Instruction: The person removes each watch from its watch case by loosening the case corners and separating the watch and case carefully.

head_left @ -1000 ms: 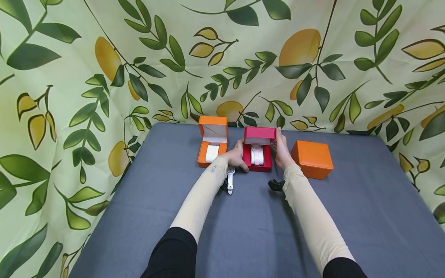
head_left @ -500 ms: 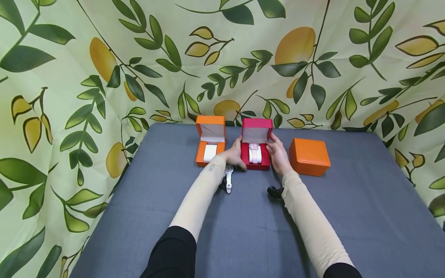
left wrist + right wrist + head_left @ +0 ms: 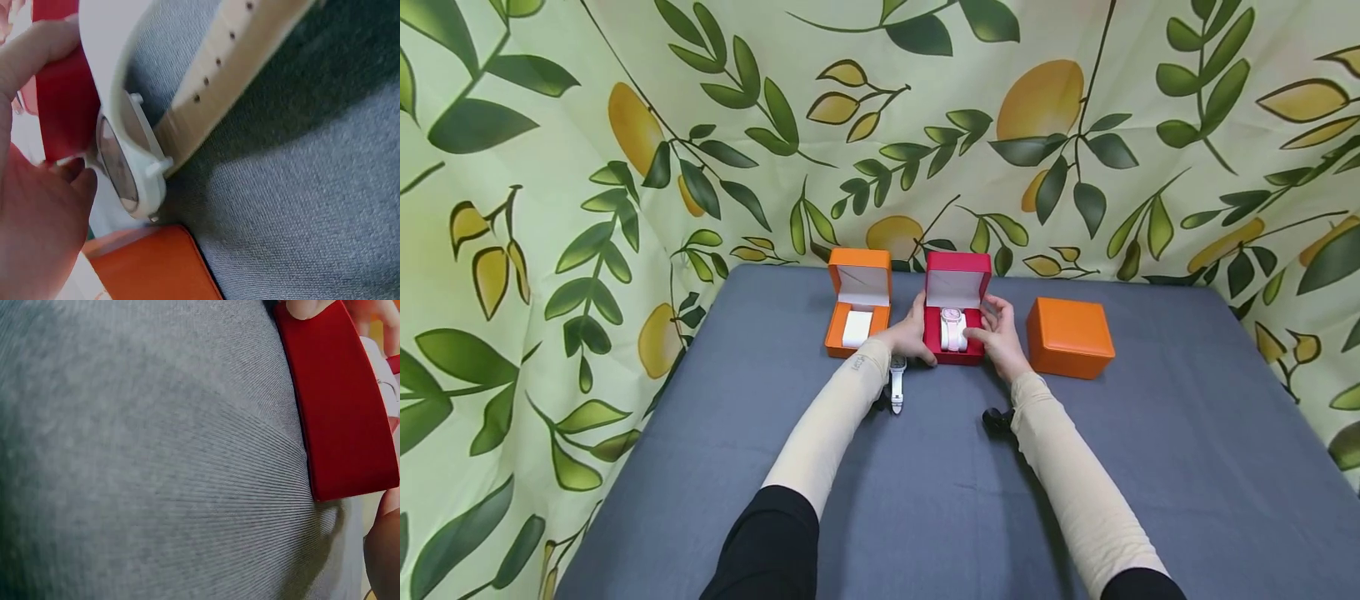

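Note:
The red watch box (image 3: 955, 358) stands with its lid up at the back of the table. A pale pink-and-white wristwatch (image 3: 952, 319) sits on a cushion inside it. My left hand (image 3: 907, 337) holds the box's left side, its thumb (image 3: 55, 42) bent onto the front. At the right side, my right hand (image 3: 1004, 340) grips the box wall, fingers outside and thumb reaching inward beside the watch cushion; the wall hides part of this contact. A second white watch (image 3: 897, 387) with a dark dial lies on the table beside my left wrist.
An orange watch box (image 3: 839, 322) stands open to the left, bearing a bare white cushion (image 3: 857, 328). Farther right is a shut orange box (image 3: 1070, 337). A leaf-patterned cloth (image 3: 730, 192) hangs behind the grey table (image 3: 925, 500).
The red box's lid has tilted back, farther up. My right hand has come down from the lid to the box's right side, and its thumb has moved in beside the watch.

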A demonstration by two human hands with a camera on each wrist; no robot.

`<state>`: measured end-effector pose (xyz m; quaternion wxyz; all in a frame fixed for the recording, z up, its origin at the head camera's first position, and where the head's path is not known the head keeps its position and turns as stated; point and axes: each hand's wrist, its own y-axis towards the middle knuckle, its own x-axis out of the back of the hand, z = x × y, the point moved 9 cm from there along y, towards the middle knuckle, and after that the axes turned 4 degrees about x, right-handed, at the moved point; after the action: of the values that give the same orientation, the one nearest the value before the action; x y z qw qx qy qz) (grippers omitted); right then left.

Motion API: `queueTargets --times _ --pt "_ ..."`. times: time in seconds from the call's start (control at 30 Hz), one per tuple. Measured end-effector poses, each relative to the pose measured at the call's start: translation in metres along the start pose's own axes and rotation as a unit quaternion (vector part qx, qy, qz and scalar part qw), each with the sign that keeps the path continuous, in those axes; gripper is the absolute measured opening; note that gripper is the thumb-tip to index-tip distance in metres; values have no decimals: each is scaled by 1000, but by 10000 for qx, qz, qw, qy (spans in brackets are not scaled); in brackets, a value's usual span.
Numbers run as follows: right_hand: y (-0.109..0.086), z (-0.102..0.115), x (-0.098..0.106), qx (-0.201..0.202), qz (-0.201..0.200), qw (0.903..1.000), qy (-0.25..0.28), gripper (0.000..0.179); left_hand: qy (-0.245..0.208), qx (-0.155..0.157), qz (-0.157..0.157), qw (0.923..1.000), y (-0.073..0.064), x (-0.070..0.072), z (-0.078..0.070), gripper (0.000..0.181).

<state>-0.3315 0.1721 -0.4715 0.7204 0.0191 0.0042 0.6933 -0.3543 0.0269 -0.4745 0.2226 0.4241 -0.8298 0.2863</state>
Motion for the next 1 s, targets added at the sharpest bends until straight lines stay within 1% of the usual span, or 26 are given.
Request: queueTargets --times 0.07,0.13,0.2,0.23,0.3,0.37,0.43,0.5,0.6,0.77,1.0 --pt "-2 -5 2 -138 80 9991 -384 70 199 27 -114 9997 1 0 -1 131" --pt "-4 -11 4 -296 205 9966 -736 67 610 55 -232 9979 0 0 -3 126" --pt "-6 -16 6 -410 355 9934 -1011 64 960 55 -340 9948 -3 1 -6 116" --pt "-7 -18 7 -444 422 9919 -1112 63 1068 151 -306 9937 -7 2 -9 106" --pt "-8 -20 8 -448 538 9906 -1175 65 1201 50 -339 9922 -9 2 -12 90" --pt "-8 -20 8 -414 690 9886 -1270 66 1242 -30 -369 9916 -10 2 -14 76" --pt "-7 -20 7 -404 863 9861 -1365 67 1301 -112 -416 9906 -11 3 -16 69" --pt "-5 -20 6 -416 1030 9825 -1492 68 1317 -130 -456 9901 -10 4 -16 67" --pt "-3 -18 3 -436 1224 9776 -1654 70 1249 -91 -469 9910 -9 5 -15 72" --pt "-1 -16 0 -571 1373 9692 -1962 74 1156 -63 -426 9924 -8 5 -16 74" --pt "1 -11 -4 -638 1603 9485 -2657 78 1181 19 -438 9920 -6 4 -17 73"
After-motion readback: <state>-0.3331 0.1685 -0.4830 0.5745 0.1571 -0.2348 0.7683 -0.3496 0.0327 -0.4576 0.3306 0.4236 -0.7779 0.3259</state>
